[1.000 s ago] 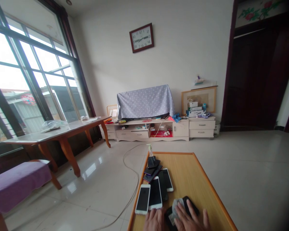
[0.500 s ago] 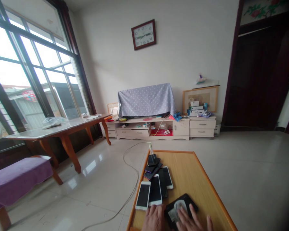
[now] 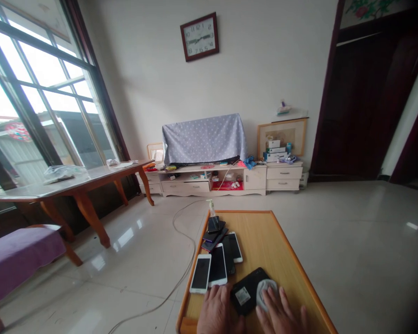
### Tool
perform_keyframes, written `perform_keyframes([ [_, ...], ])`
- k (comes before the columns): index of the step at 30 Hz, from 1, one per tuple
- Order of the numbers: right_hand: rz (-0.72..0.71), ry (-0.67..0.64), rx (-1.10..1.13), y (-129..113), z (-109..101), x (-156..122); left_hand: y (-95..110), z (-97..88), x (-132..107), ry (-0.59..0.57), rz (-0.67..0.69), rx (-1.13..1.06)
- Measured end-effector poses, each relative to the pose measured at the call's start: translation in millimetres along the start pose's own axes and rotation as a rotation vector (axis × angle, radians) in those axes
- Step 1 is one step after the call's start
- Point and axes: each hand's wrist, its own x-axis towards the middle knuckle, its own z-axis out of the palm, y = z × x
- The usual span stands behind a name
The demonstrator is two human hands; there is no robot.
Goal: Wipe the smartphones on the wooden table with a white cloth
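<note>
hands point(image 3: 282, 315) at device point(image 3: 249, 285), lengthwise away rightward

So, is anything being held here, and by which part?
No clear grasp: the right hand lies, fingers spread, on the pale cloth atop the black device. Whether the left hand grips the device's near end cannot be told.
</note>
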Motion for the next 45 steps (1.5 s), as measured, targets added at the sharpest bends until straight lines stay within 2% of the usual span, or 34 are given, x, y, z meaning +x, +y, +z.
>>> perform_keyframes([
  [2, 0.048, -0.069, 0.004, 15, -15, 7, 2, -0.6, -1, 0.032, 0.008, -0.005],
  [4, 0.055, -0.08, 0.017, 15, -23, 5, 4, -1.3, -2, 0.046, 0.014, -0.005],
  [8, -0.136, -0.117, 0.08, -19, -17, -22, 6, -0.9, -1, 0.037, -0.007, 0.013],
  [11, -0.199, -0.111, 0.095, -34, -13, -33, 5, 1.6, 0, 0.039, -0.004, 0.016],
  [13, -0.18, -0.113, 0.102, -27, -19, -27, 4, 3.6, 0, 0.056, 0.012, 0.012],
  [16, -0.045, -0.056, 0.052, -5, -34, -6, 3, 5.9, -1, 0.085, 0.037, 0.012],
  [18, 0.011, -0.025, 0.022, 1, -41, 1, 2, 6.8, -2, 0.092, 0.044, 0.013],
  [20, -0.035, -0.056, 0.047, -7, -44, -2, 1, 7.4, -1, 0.085, 0.04, 0.018],
  [23, -0.206, -0.172, 0.138, -28, -42, -15, -1, 8.0, 0, 0.054, 0.029, 0.032],
  [25, -0.271, -0.2, 0.164, -35, -42, -18, -1, 8.1, 0, 0.042, 0.034, 0.034],
  [27, -0.231, -0.159, 0.135, -30, -44, -10, -1, 7.8, 0, 0.06, 0.044, 0.028],
  [30, -0.043, -0.073, 0.044, -13, -46, 11, 0, 6.6, 0, 0.09, 0.061, 0.011],
  [32, 0.018, -0.065, 0.019, -9, -46, 17, 1, 5.8, 0, 0.092, 0.069, 0.007],
  [34, -0.049, -0.099, 0.055, -17, -44, 11, 0, 5.3, 0, 0.084, 0.066, 0.012],
  [37, -0.259, -0.162, 0.165, -38, -41, -7, -1, 5.5, 1, 0.044, 0.062, 0.035],
  [39, -0.326, -0.176, 0.204, -46, -42, -12, -1, 6.1, 1, 0.029, 0.063, 0.043],
  [41, -0.286, -0.169, 0.181, -43, -44, -5, -2, 6.8, 1, 0.051, 0.065, 0.036],
  [45, -0.043, -0.122, 0.069, -27, -48, 23, -2, 7.7, 0, 0.101, 0.078, 0.019],
])
